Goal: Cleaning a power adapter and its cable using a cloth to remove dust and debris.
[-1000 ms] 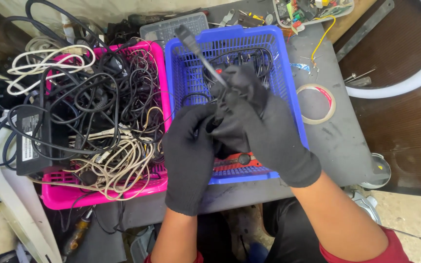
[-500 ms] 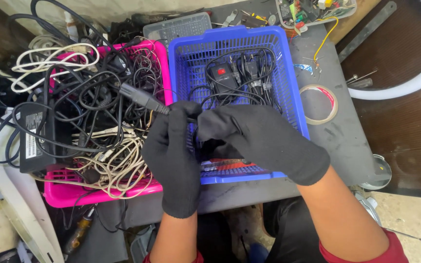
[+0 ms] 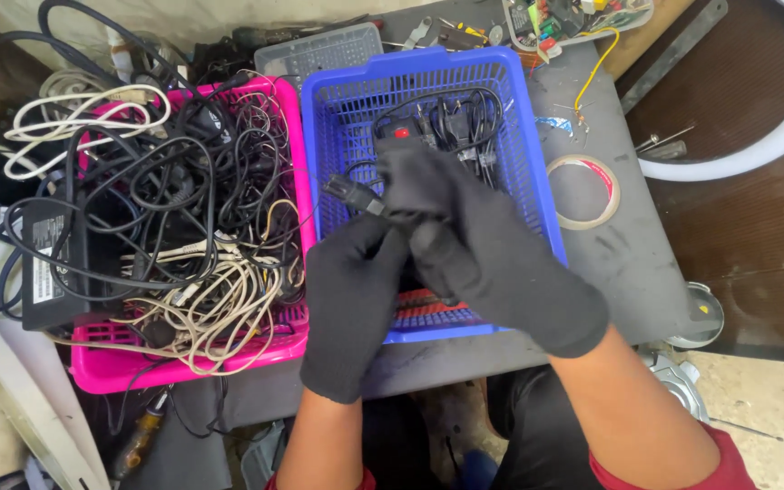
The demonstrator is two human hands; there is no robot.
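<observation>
Both my hands wear black gloves and meet over the front of a blue plastic basket (image 3: 519,109). My left hand (image 3: 351,304) and my right hand (image 3: 487,249) are closed together on a black cable whose plug end (image 3: 342,191) sticks out to the left between the two baskets. Inside the blue basket, at the back, lies a coiled black cable (image 3: 451,118) with a small red part. Left of it a pink basket (image 3: 138,363) is packed with tangled black and white cables.
A black power adapter (image 3: 47,263) rests at the pink basket's left edge. A roll of tape (image 3: 583,191) lies on the grey table right of the blue basket. Circuit boards and coloured wires (image 3: 573,18) lie at the back. A white ring (image 3: 773,118) curves at right.
The cable's plug end swung from pointing up over the blue basket, out left over the pink basket, then back near the blue basket's left wall. Both hands shifted slightly with it.
</observation>
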